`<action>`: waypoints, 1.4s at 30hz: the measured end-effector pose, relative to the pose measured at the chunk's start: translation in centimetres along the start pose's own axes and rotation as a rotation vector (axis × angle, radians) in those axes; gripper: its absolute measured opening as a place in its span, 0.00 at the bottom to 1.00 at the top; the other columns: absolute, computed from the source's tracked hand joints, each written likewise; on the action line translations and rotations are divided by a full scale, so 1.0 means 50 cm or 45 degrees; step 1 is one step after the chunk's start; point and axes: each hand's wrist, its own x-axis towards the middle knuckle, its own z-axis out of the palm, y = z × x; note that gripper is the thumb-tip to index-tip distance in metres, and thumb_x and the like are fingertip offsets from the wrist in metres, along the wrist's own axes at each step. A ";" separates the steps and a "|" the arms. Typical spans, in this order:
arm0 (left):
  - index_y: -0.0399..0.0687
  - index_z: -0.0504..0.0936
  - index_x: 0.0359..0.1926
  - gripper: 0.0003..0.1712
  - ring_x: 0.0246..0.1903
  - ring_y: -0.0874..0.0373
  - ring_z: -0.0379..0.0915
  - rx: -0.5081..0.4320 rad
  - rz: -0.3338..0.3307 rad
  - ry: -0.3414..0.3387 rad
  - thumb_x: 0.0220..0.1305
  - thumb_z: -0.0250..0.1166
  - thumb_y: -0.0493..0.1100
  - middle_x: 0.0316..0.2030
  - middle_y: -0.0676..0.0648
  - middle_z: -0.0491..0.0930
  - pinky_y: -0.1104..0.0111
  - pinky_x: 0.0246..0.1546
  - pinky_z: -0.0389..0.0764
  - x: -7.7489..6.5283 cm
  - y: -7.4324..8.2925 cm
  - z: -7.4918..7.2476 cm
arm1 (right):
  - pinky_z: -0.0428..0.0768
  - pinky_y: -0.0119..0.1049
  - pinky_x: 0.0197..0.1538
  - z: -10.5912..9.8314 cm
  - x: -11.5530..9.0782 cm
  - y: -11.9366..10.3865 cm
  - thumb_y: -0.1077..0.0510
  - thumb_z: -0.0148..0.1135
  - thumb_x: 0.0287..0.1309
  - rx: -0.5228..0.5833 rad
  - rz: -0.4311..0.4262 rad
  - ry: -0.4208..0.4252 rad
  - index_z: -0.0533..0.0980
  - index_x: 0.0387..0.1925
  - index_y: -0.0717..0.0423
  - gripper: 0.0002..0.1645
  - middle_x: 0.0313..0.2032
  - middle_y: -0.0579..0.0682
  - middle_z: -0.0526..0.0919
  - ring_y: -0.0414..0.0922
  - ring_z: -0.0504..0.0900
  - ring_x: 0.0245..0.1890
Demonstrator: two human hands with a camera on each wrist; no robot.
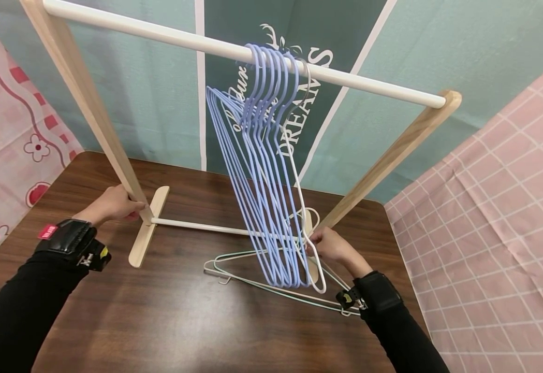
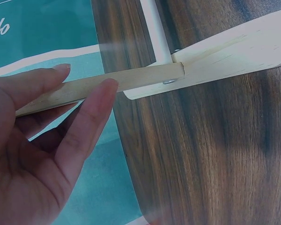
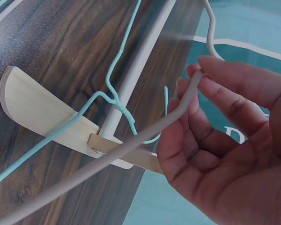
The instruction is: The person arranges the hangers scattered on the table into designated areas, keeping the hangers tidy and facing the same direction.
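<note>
My left hand (image 1: 115, 203) grips the left wooden post (image 2: 145, 77) of a clothes rack just above its foot, thumb and fingertips on its opposite sides. My right hand (image 1: 334, 245) is low beside the right post (image 1: 373, 168). In the right wrist view, its thumb and fingers pinch the bend of an off-white clothes hanger (image 3: 84, 170) close to the hook. A mint-green hanger (image 3: 47, 139) lies beneath it, across the rack's foot. Several blue hangers (image 1: 282, 280) hang bunched on the white top bar (image 1: 159, 32), with a white hanger (image 1: 294, 173) at their right.
A white lower bar (image 1: 201, 226) joins the two posts near the dark wooden table (image 1: 159, 321). Behind the rack hangs a green cloth with white lettering (image 1: 299, 124). Pink patterned cloth (image 1: 490, 207) stands along the right side, and another pink cloth (image 1: 5, 129) along the left.
</note>
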 end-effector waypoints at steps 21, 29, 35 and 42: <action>0.15 0.69 0.42 0.20 0.27 0.46 0.79 -0.012 0.000 -0.003 0.62 0.56 0.36 0.24 0.37 0.79 0.59 0.27 0.79 -0.007 0.005 -0.002 | 0.63 0.29 0.20 -0.020 -0.013 -0.020 0.80 0.51 0.42 0.146 -0.076 -0.307 0.75 0.24 0.72 0.09 0.16 0.51 0.75 0.37 0.65 0.16; 0.16 0.70 0.42 0.19 0.26 0.46 0.78 0.001 0.006 -0.002 0.62 0.56 0.36 0.23 0.39 0.79 0.59 0.26 0.78 -0.005 0.003 -0.001 | 0.66 0.32 0.20 -0.022 -0.016 -0.024 0.76 0.57 0.47 0.112 -0.128 -0.343 0.75 0.23 0.69 0.04 0.14 0.57 0.74 0.41 0.65 0.14; 0.17 0.71 0.41 0.19 0.26 0.48 0.78 0.006 0.017 0.000 0.61 0.56 0.36 0.22 0.40 0.79 0.60 0.25 0.78 -0.005 0.001 -0.001 | 0.71 0.33 0.21 -0.026 -0.018 -0.025 0.74 0.61 0.46 0.074 -0.165 -0.341 0.76 0.19 0.68 0.06 0.13 0.54 0.71 0.40 0.66 0.14; 0.16 0.70 0.42 0.20 0.27 0.46 0.78 0.000 0.001 -0.010 0.62 0.56 0.37 0.23 0.40 0.79 0.61 0.25 0.78 -0.006 0.005 -0.002 | 0.68 0.31 0.20 -0.035 -0.020 -0.032 0.79 0.53 0.41 0.054 -0.203 -0.361 0.75 0.16 0.67 0.10 0.13 0.46 0.68 0.38 0.63 0.14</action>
